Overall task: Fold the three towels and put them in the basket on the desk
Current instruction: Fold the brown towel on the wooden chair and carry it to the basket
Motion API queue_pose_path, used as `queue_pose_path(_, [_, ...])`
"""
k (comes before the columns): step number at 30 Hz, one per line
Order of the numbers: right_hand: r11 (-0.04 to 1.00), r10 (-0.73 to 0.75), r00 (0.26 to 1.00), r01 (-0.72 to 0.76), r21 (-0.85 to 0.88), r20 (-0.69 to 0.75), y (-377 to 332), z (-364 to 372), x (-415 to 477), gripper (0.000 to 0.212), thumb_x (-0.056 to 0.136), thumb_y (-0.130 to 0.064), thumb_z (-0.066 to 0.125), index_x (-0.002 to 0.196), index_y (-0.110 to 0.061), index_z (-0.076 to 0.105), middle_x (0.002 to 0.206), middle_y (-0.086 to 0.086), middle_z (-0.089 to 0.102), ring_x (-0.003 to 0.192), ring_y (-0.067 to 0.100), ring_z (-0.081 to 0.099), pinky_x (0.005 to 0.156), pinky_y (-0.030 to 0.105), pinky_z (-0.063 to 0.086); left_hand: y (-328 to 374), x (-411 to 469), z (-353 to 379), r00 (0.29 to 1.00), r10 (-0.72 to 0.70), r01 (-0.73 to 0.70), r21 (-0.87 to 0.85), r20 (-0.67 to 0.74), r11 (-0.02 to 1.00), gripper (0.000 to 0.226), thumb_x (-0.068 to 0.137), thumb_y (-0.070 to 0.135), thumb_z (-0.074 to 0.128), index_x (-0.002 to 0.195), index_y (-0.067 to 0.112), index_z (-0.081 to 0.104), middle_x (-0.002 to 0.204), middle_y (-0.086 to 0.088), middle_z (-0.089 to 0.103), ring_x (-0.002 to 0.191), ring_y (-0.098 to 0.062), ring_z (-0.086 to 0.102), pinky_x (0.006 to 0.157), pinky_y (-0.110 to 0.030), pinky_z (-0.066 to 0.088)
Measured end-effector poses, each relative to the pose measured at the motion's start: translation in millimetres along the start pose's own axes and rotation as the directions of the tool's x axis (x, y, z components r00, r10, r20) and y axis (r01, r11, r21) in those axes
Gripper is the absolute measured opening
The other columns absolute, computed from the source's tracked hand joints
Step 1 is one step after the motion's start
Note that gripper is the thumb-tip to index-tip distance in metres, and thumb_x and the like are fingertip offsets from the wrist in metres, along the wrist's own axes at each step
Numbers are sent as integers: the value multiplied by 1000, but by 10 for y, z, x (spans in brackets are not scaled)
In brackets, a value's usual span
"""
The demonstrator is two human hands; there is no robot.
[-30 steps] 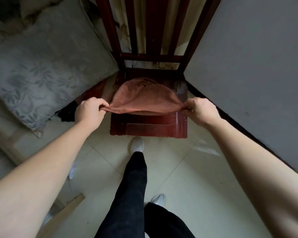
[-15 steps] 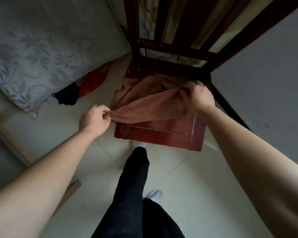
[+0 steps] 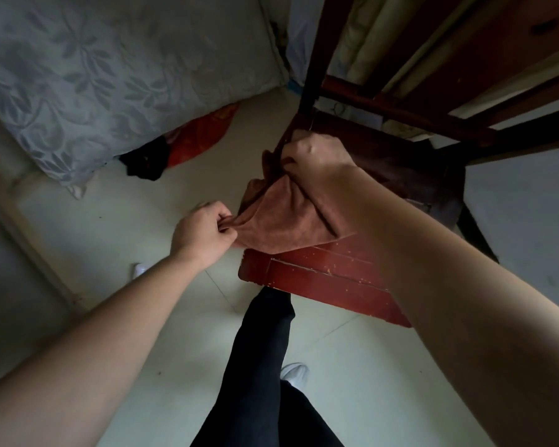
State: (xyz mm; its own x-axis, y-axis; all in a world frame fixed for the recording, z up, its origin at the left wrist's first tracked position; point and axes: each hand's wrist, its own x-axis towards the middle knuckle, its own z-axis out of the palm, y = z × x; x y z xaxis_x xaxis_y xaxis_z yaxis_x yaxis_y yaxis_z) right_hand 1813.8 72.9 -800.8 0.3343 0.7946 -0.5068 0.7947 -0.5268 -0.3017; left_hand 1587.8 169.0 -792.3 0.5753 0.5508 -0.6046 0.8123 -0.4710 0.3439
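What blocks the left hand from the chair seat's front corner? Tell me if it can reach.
Likely yes. The left hand pinches the towel right beside the front corner of the chair seat, and nothing lies between them. It is only occupied with holding the towel.

Dim room: pale tiled floor [image 3: 162, 201], red wooden chair [image 3: 329, 282], floral-covered bed [image 3: 110, 66].

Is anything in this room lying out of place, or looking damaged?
Yes. A red thing and a black thing lie crumpled on the floor, partly under the edge of the bed. The paint on the chair seat is chipped along its front edge.
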Motion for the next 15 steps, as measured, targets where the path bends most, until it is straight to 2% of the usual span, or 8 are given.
queue_pose_path(2, [990,-49,997,58,-132,67,-60,21,113,40,100,-23,48,140,-28,49,129,6,58,114,29,60,88,38,50,-34,12,24,1000,-3,4,-30,12,1000,17,75,16,71,91,19,67,94,0,65,84,-24,62,74,-33,51])
queue_pose_path(4, [943,-124,979,168,-288,165,-112,54,228,62,103,-16,42,156,-36,17,132,8,55,111,30,61,83,39,51,-83,28,38,1000,-14,15,-61,17,998,17,75,16,71,91,21,68,94,0,66,84,-23,63,75,-35,53])
queue_pose_path(6, [879,-163,946,269,-393,281,-170,75,313,70,105,-16,38,157,-37,-3,136,13,51,111,33,61,76,39,48,-126,32,45,999,-22,24,-78,23,997,17,75,16,71,91,21,68,93,0,68,84,-24,65,74,-36,54])
queue_pose_path(7, [868,-155,931,288,-405,329,-193,73,335,68,106,-17,38,157,-38,-2,139,14,48,115,35,59,77,40,47,-137,31,46,999,-23,25,-82,24,996,17,75,16,71,91,21,68,92,0,68,83,-24,65,74,-37,54])
queue_pose_path(9, [866,-127,922,282,-413,365,-234,59,334,56,106,-21,40,156,-33,20,142,14,47,123,36,55,87,43,48,-153,20,51,1000,-22,23,-84,13,996,17,75,16,71,91,21,68,92,0,68,83,-23,64,74,-36,54])
queue_pose_path(11, [895,-102,957,207,-395,270,-224,53,270,39,104,-21,45,143,-23,45,133,12,54,117,34,58,87,42,50,-138,1,51,1000,-17,17,-75,2,997,17,75,16,71,91,21,68,92,1,67,83,-22,64,74,-36,53])
queue_pose_path(15, [975,-26,998,36,-220,50,19,-52,-58,26,98,-18,53,123,-15,59,118,8,59,106,32,62,80,39,52,-65,-50,39,998,27,-30,-60,-53,998,16,75,15,71,88,22,67,90,2,65,79,-22,63,72,-37,54])
